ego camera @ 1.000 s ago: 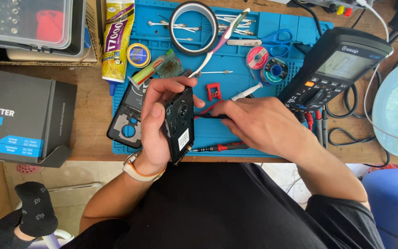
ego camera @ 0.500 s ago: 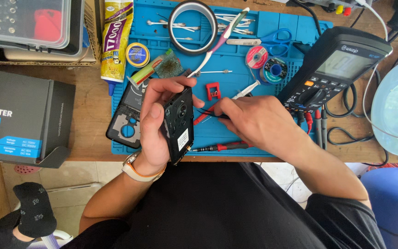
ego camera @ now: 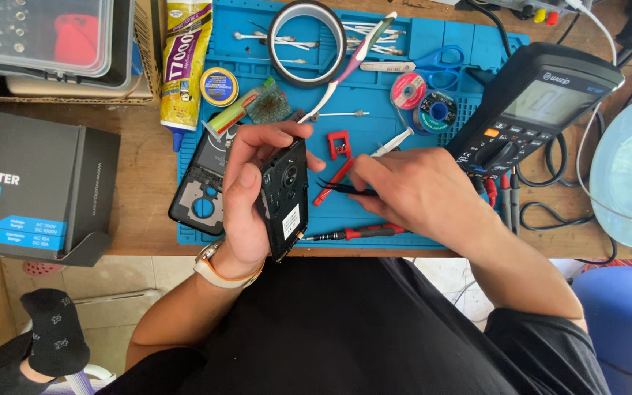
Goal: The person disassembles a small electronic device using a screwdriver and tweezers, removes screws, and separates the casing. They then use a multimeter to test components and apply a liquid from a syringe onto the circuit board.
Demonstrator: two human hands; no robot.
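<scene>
1. The opened black phone (ego camera: 284,196) stands on its edge in the left hand (ego camera: 246,201), its long axis running from the person toward the far side of the blue work mat (ego camera: 433,73)
2. The right hand (ego camera: 422,192) is just to the right of it; its fingers pinch black tweezers (ego camera: 344,188) whose tips point left at the phone, almost touching
3. The left fingers wrap closed around the phone body
4. The phone shows a bare inner side, with a camera ring and a white label

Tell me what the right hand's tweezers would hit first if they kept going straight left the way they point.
Likely the black opened phone held upright in the left hand; the thin black tweezers in the right hand point at its edge.
</scene>
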